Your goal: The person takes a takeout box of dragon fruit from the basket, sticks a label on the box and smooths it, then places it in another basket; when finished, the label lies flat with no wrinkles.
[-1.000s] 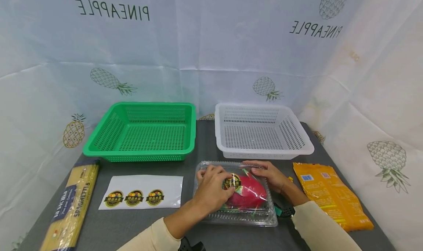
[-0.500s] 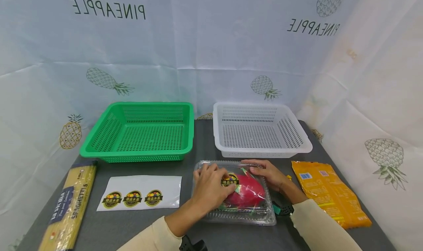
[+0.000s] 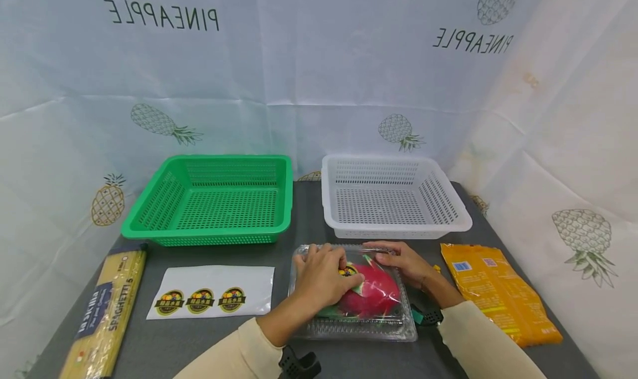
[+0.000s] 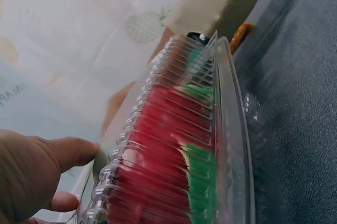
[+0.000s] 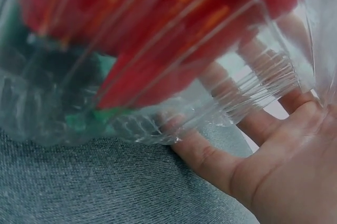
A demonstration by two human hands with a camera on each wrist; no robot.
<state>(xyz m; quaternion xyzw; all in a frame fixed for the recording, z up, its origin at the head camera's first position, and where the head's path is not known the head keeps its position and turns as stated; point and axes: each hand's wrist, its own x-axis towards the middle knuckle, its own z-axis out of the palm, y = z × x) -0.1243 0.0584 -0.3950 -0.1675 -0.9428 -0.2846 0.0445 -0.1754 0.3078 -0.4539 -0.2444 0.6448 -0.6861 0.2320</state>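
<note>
I'd hold this slick, likely flimsy box [image 3: 359, 331] by its side, as my right hand [image 3: 406, 264] does, left hand [image 3: 323, 276] unclenched on top.

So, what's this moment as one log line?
left hand: atop clear rectangular plastic box; right hand: touching its far-right corner; inside: red-and-green dragon fruit

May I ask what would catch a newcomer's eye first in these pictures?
Probably the vivid red dragon fruit inside the clear plastic box, with the left hand on its lid and the right hand at its far right corner. Next, likely the green basket behind, to the left, then the orange packet on the right.
</note>
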